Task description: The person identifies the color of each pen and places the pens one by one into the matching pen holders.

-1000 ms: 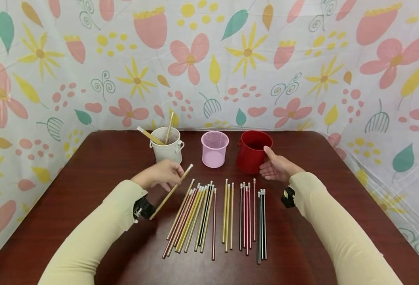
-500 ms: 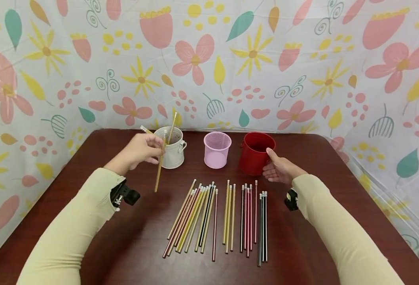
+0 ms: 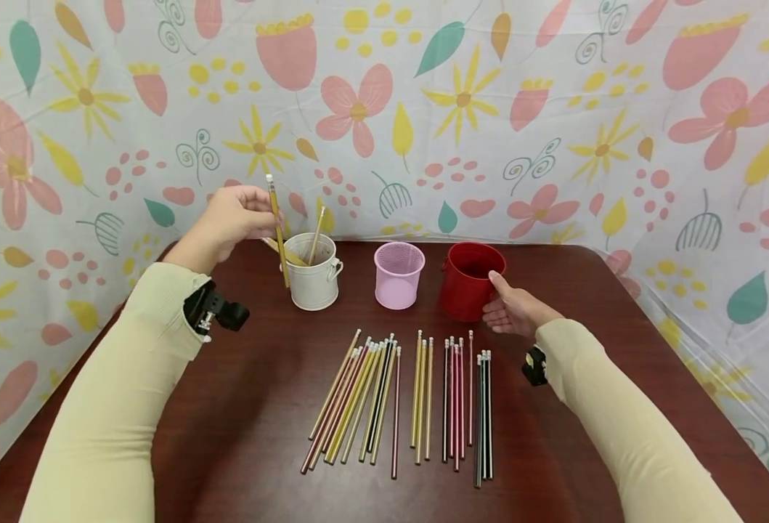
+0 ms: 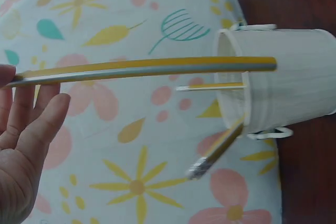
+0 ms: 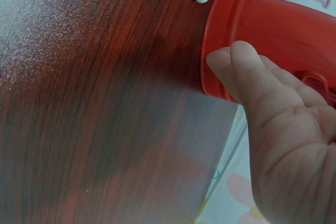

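Note:
My left hand (image 3: 230, 221) pinches a yellow pencil (image 3: 279, 240) near its eraser end. The pencil hangs nearly upright in front of the left rim of the white bucket (image 3: 314, 289). In the left wrist view its lower end overlaps the bucket's wall; whether they touch I cannot tell. Two more pencils lean inside that bucket, one a yellow pencil (image 3: 316, 234) standing steeply. At the right, my right hand (image 3: 520, 309) rests against the side of the red bucket (image 3: 465, 287), fingers straight and thumb near the rim. The right wrist view shows those fingers (image 5: 247, 69) along the red wall.
Between the buckets stands a pink mesh cup (image 3: 397, 283). Several pencils lie on the brown table (image 3: 260, 436) in front: a mixed group (image 3: 351, 399) at left, yellow pencils (image 3: 421, 399), red pencils (image 3: 456, 407) and dark pencils (image 3: 484, 421). A flowered cloth (image 3: 384, 109) hangs behind.
My left hand has carried the yellow pencil from above the mixed pencils up and leftward to the white bucket, turning it nearly upright. My right hand has stayed at the red bucket.

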Motion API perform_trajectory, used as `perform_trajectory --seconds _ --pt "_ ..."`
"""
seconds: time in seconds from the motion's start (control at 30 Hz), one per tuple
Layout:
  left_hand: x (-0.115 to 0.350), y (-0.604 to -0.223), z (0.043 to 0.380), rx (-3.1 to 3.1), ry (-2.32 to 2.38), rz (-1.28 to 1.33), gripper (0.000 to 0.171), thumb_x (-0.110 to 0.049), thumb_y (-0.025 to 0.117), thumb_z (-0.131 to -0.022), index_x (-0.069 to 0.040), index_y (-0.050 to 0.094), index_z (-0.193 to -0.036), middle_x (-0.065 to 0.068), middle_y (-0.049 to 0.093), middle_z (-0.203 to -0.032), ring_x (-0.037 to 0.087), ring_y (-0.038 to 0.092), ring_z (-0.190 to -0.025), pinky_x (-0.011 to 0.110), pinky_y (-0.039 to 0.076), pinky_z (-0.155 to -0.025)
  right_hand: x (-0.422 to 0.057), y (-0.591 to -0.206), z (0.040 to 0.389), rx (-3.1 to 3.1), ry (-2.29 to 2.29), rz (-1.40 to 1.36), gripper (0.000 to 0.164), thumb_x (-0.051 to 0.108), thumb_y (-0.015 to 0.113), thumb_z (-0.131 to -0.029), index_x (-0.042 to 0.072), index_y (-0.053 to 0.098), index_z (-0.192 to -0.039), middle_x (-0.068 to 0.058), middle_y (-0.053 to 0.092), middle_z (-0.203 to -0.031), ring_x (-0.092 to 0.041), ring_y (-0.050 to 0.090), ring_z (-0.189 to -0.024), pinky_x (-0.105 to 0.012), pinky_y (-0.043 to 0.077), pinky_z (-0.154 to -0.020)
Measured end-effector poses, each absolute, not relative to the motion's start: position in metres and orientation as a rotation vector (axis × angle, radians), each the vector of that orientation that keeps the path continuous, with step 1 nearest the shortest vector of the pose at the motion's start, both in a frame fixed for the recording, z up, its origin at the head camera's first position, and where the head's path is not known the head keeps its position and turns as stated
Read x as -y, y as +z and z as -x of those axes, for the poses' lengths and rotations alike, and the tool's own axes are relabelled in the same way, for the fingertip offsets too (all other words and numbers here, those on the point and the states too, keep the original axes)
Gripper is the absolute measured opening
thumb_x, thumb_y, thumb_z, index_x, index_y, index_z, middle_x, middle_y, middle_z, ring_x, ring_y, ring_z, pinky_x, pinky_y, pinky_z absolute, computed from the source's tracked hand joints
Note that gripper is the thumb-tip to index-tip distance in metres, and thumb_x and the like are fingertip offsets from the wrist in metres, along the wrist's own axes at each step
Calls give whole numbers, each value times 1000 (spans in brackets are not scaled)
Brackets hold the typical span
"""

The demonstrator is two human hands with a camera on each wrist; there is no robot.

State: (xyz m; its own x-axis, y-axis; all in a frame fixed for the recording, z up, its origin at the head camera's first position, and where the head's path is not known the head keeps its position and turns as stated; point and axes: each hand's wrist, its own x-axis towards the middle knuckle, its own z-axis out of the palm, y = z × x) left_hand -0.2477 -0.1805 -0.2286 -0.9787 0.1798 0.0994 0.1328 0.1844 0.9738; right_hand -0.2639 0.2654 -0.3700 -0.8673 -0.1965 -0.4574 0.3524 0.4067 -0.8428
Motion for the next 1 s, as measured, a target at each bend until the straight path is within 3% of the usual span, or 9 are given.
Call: perform_trajectory --seconds 0.2,0.3,0.47,0.53,0.67,0.77,1.0 --pt "181 -214 250 -2324 2013 -311 29 12 57 -86 -13 64 -74 -6 68 -69 5 66 -65 19 56 -60 -266 -368 262 -2176 -1468 -115 100 66 14 -96 -23 26 -139 -40 32 -144 -46 42 -130 -38 49 -98" --pt "182 -212 252 -2402 1929 -298 26 7 61 -87 -16 66 -75 -9 70 -70 3 68 -66 18 55 -62 -267 -369 262 -2176 -1468 -107 101 67 14 -96 -23 26 -139 -40 33 -144 -46 41 -131 -40 47 -100" --pt "187 -214 255 -2487 1858 -212 18 -6 65 -90 -22 65 -82 -18 71 -74 -2 69 -73 19 49 -67 -273 -373 266 -2159 -1489 -58 108 75 27 -90 -23 33 -136 -39 42 -138 -42 51 -123 -37 51 -95" --pt "189 -215 255 -2520 1828 -176 15 -9 65 -91 -23 63 -85 -20 70 -75 -4 68 -74 22 44 -63 -274 -374 267 -2156 -1490 -39 112 79 31 -87 -23 35 -135 -38 43 -137 -40 53 -121 -35 52 -93" --pt "189 -214 260 -2557 1820 -201 16 -3 66 -89 -18 65 -84 -15 70 -73 -1 69 -72 18 52 -65 -273 -374 266 -2164 -1491 -57 108 76 28 -90 -23 34 -135 -38 42 -139 -42 50 -125 -37 51 -96" --pt "186 -211 265 -2573 1825 -268 19 5 64 -86 -12 66 -79 -11 70 -69 2 68 -69 19 56 -67 -268 -370 264 -2181 -1477 -90 103 70 19 -94 -22 29 -138 -39 34 -144 -46 40 -132 -40 46 -102" --pt "177 -211 281 -2608 1814 -171 18 3 65 -85 -12 67 -75 -11 68 -64 2 66 -61 19 56 -61 -265 -372 265 -2167 -1497 -121 98 65 16 -97 -23 28 -138 -40 32 -144 -47 38 -133 -43 43 -105"
